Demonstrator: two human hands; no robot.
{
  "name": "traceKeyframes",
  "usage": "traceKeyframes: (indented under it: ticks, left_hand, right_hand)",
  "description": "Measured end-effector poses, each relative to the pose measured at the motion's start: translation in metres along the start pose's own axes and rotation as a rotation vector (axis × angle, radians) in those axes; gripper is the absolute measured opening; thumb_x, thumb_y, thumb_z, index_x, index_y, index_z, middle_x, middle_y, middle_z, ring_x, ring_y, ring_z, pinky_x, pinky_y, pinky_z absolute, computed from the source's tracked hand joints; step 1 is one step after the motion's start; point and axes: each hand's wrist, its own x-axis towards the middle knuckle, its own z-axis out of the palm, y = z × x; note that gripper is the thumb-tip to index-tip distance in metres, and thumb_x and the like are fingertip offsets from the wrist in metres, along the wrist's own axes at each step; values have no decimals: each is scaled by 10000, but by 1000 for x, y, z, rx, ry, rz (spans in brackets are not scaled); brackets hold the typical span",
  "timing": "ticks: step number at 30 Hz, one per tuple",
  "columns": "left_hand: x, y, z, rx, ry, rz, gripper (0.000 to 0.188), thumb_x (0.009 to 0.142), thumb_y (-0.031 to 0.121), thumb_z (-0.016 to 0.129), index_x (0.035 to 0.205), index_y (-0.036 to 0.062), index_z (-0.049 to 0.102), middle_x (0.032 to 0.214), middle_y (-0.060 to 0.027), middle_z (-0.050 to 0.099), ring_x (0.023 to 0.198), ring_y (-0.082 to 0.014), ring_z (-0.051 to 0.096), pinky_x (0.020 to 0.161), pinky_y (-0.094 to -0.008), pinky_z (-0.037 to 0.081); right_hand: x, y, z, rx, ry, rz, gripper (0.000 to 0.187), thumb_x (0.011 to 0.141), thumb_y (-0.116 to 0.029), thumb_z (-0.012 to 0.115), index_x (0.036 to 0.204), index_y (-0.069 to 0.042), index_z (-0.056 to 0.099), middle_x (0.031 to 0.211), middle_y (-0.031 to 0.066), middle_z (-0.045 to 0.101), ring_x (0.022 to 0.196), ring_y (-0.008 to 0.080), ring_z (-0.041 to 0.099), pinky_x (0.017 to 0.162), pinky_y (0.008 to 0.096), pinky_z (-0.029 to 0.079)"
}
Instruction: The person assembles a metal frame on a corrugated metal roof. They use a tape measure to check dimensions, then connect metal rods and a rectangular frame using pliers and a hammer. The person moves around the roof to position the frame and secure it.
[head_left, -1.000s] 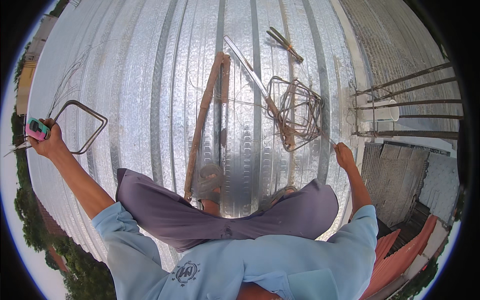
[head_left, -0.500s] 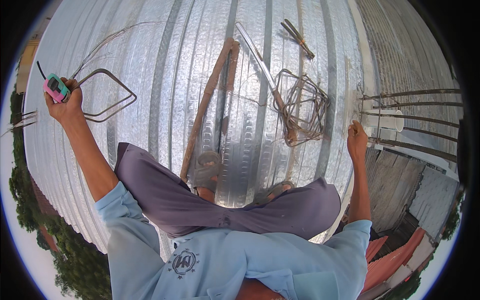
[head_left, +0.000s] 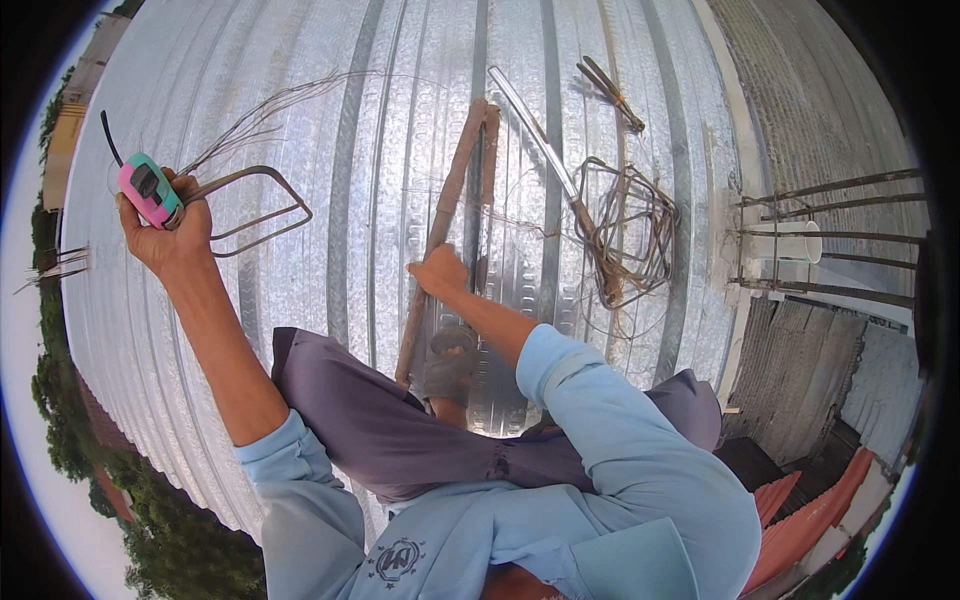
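My left hand (head_left: 172,232) is raised at the far left, wrapped round what looks like a pink-and-teal tape measure (head_left: 150,190) with a black strap. A bent rebar stirrup (head_left: 300,208) and a bundle of thin wires (head_left: 245,125) extend from beside that hand; whether the fingers also grip them is hidden. My right hand (head_left: 440,270) is closed over a long rusty brown bar (head_left: 452,190) lying in front of me. I cannot make out what its fingers hold, if anything.
I sit on corrugated metal sheeting (head_left: 400,60). A pile of stirrups (head_left: 640,215), a silver pipe (head_left: 530,125) and pincers (head_left: 612,95) lie ahead to the right. Rebar rods (head_left: 850,232) jut out around a white pipe (head_left: 800,243) at the right edge.
My right hand has swung left from beside the rebar rods to over the brown bar. My left hand, still holding the tape measure, sits slightly further right and lower in view.
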Motion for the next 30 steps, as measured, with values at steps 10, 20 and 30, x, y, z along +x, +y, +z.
traceKeyframes:
  ticks: [10, 20, 30]
  left_hand:
    - [20, 2, -27, 59, -37, -35, 293, 897, 275, 704, 1074, 54, 629, 927, -154, 624, 845, -269, 584, 681, -361, 419]
    - [10, 30, -38, 9, 35, 0, 261, 895, 280, 713, 1078, 116, 624, 961, -121, 641, 883, -269, 603, 732, -379, 452]
    - [8, -11, -16, 67, 57, 30, 229, 898, 339, 724, 1030, 174, 635, 990, 4, 650, 859, -191, 574, 764, -377, 436]
  right_hand:
    - [26, -88, -38, 522, 115, -270, 454, 848, -203, 589, 1129, 133, 469, 880, 342, 639, 866, 488, 656, 800, 531, 515]
    - [93, -185, -268, 250, -241, -459, 351, 882, -244, 674, 1005, 48, 522, 664, 44, 525, 465, 131, 541, 380, 291, 476]
    - [5, 39, -251, -85, -351, -256, 498, 790, -124, 706, 1236, 34, 554, 740, 85, 578, 533, 158, 559, 465, 339, 449]
